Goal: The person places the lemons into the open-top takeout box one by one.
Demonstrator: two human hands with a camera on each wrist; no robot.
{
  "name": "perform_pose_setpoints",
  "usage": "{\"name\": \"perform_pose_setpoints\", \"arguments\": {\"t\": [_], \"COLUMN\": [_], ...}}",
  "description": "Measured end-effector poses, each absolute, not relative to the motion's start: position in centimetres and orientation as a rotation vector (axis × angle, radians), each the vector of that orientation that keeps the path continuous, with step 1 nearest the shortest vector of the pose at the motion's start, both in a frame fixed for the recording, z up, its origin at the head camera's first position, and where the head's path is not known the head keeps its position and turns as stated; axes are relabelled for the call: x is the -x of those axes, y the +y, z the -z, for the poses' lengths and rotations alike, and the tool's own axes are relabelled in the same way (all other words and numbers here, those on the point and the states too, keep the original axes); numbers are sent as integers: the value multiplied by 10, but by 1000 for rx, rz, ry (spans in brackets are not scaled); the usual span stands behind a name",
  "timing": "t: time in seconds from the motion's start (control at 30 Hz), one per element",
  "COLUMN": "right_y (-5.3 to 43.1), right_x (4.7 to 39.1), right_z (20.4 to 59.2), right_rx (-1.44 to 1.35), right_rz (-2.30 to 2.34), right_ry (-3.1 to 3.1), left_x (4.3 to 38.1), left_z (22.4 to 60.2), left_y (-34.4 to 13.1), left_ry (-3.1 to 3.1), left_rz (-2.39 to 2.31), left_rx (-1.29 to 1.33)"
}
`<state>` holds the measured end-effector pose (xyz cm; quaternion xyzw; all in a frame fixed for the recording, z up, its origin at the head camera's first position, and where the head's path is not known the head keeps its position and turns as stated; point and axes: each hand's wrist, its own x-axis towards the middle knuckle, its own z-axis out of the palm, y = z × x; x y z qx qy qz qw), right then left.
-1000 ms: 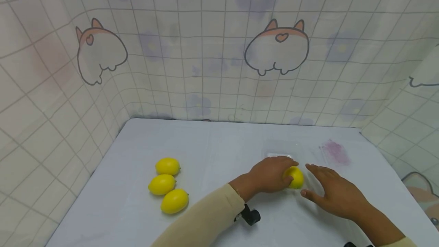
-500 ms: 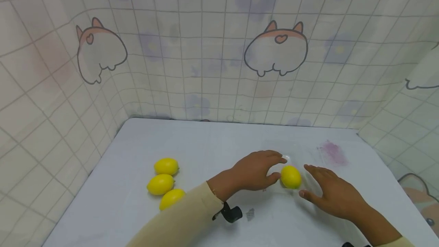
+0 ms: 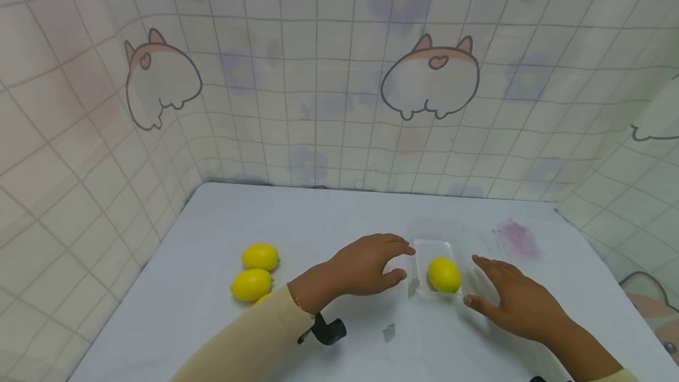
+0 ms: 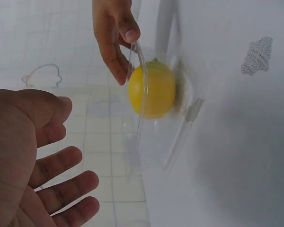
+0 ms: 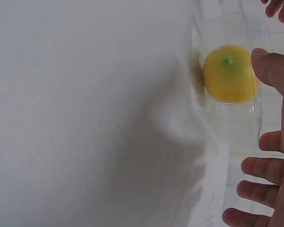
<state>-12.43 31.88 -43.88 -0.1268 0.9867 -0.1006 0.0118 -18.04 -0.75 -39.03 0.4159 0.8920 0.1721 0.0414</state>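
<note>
A yellow lemon lies inside a clear plastic container on the right half of the table. My left hand is just left of the container, its fingers spread and holding nothing. On the container's other side is my right hand, with relaxed fingers. In the right wrist view, the right thumb overlaps the container's rim beside the lemon; whether it touches the rim I cannot tell. Farther left are a lemon, another lemon and a third, mostly hidden behind my left sleeve.
A white-covered table stands against a checked curtain with cartoon animals. A pinkish stain marks the table's back right. One small grey patch is on the surface in front of the container.
My left hand has let go of the lemon in the container and drawn away to the left. Its sleeve now covers most of the nearest left lemon. The right hand has stayed nearly still.
</note>
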Motion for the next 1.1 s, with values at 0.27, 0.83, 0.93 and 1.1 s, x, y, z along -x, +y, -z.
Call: {"name": "perform_pose_setpoints", "arguments": {"t": [0.27, 0.83, 0.93, 1.1], "right_y": [318, 317, 317, 319], "right_x": [123, 123, 123, 124], "right_z": [438, 437, 437, 438], "right_rx": [411, 407, 411, 422], "right_rz": [323, 310, 307, 317], "right_ry": [3078, 3075, 3082, 3092], "left_x": [174, 163, 160, 157], "left_z": [393, 387, 385, 387], "left_y": [-39, -99, -107, -122], "left_ry": [2722, 2718, 2707, 2696], "left_rz": [-572, -644, -661, -686], "left_rx": [-1203, -1051, -1043, -1019]}}
